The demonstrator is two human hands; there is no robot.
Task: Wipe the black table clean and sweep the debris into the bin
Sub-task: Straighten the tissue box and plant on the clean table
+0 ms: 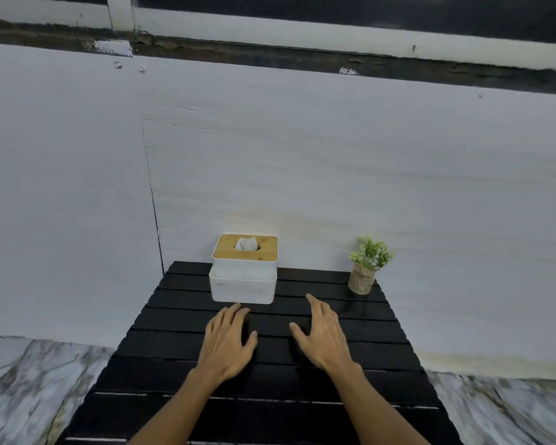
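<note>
Over the slatted black table (pixel 382 354), both hands (pixel 228 340) spread flat.

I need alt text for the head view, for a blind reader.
The left hand and right hand, both open, reach over a black slatted table near a white tissue box with a wooden lid. A small potted plant stands at the far right corner.

black slatted table (pixel 180 374) — flat against the wall — no debris visible.

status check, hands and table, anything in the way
Left hand, right hand open, empty, over black table. Wiping not begun. Tissue box, small plant at far edge.
</note>
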